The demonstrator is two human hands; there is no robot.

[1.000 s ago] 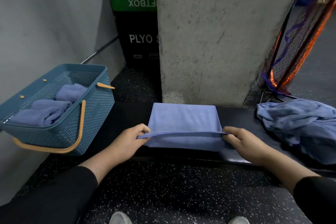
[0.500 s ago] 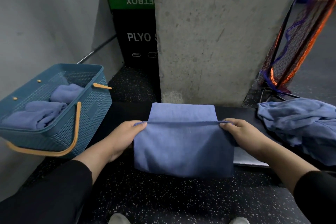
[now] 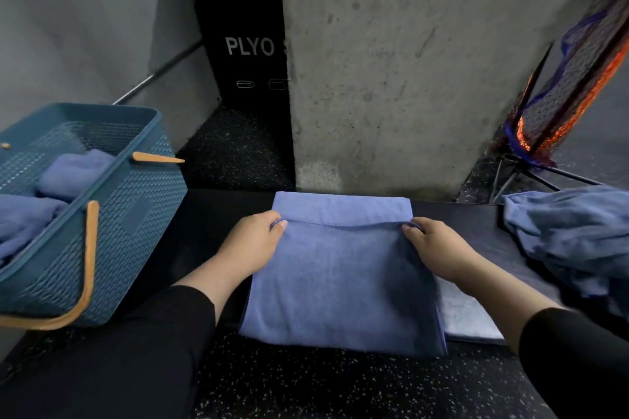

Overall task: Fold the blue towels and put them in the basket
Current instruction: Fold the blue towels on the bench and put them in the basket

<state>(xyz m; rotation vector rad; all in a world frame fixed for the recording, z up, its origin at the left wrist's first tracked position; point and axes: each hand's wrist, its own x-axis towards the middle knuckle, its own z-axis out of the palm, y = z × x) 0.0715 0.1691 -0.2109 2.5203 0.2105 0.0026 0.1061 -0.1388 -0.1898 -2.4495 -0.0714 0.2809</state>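
A blue towel (image 3: 340,275) lies on the black bench (image 3: 211,214) in front of me, its near layer draped over the bench's front edge. My left hand (image 3: 252,245) pinches the left corner of that layer's upper hem. My right hand (image 3: 439,248) pinches the right corner. The hem stretches between both hands, a little short of the towel's far edge. A teal basket (image 3: 112,248) with tan handles stands at the left and holds folded blue towels (image 3: 75,170). A heap of loose blue towels (image 3: 571,235) sits on the bench at the right.
A concrete pillar (image 3: 408,61) rises right behind the bench. A black and green plyo box (image 3: 245,37) stands behind, left of the pillar. A netted bag on a metal stand (image 3: 561,88) is at the far right. Speckled rubber floor (image 3: 306,384) lies below.
Both hands have carried the near hem up and away from me, over the lower layer toward the far edge. The view has moved closer and lower.
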